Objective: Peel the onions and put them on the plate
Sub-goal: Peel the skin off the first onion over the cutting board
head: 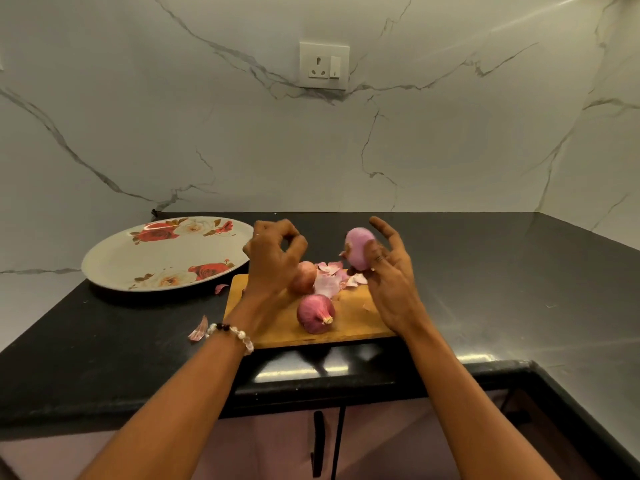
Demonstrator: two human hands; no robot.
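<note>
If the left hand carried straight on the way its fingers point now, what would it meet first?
The left hand has its fingers curled, tips pointing right toward the peeled onion that the right hand holds. Probably that onion comes first; the gap between looks free, though depth is hard to judge from one view.

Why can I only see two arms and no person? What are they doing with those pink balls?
The camera sits on the person's head and looks down, so you see only their arms, as if through their eyes. There is just this one picture.

The pink balls are onions. The right hand holds a peeled onion up in the air. The left hand has its fingers curled, and I can't tell if it pinches a bit of skin.

Two more onions lie on the wooden cutting board: a dark red one in front, still in its skin, and another onion partly hidden behind the left hand. Torn onion skins lie beside them. The flowered plate waits on the black counter, with no onions on it yet.
</note>
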